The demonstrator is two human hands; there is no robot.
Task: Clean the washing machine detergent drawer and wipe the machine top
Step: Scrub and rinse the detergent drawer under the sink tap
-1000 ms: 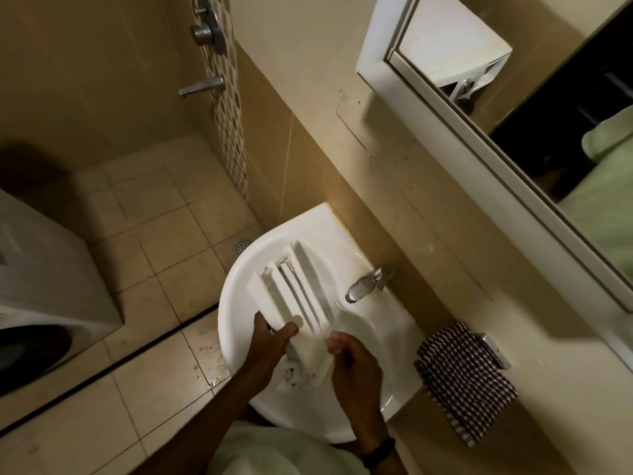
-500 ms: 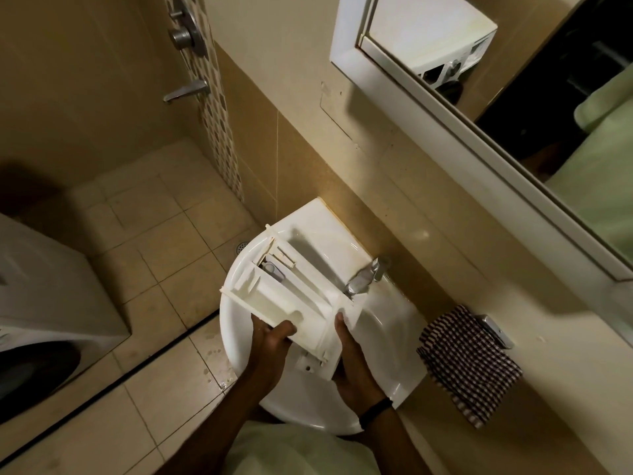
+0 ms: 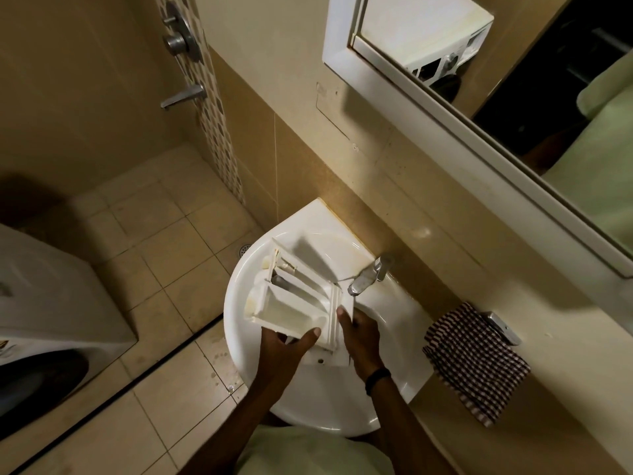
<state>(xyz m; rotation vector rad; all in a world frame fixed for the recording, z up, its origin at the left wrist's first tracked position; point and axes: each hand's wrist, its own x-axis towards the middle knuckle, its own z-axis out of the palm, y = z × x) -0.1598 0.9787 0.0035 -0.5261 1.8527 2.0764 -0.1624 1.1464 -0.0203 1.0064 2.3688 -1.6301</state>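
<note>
I hold the white detergent drawer (image 3: 294, 296) over the white wash basin (image 3: 394, 341), its open compartments facing up, and yellowish grime shows at its far end. My left hand (image 3: 284, 347) grips the drawer's near left side, thumb on top. My right hand (image 3: 358, 332) holds the front panel end on the right, close below the chrome tap (image 3: 368, 275). The white washing machine (image 3: 51, 303) stands at the left edge, its top partly in view.
A checked cloth (image 3: 476, 361) hangs from a wall holder right of the basin. A framed mirror (image 3: 479, 108) is on the wall above. Shower fittings (image 3: 181, 63) and a tiled floor with a drain (image 3: 244, 248) lie to the left.
The drawer has turned from standing on edge in the basin to lying flat with its compartments up. Both hands shifted their hold on its near end, and it now sits nearer the tap.
</note>
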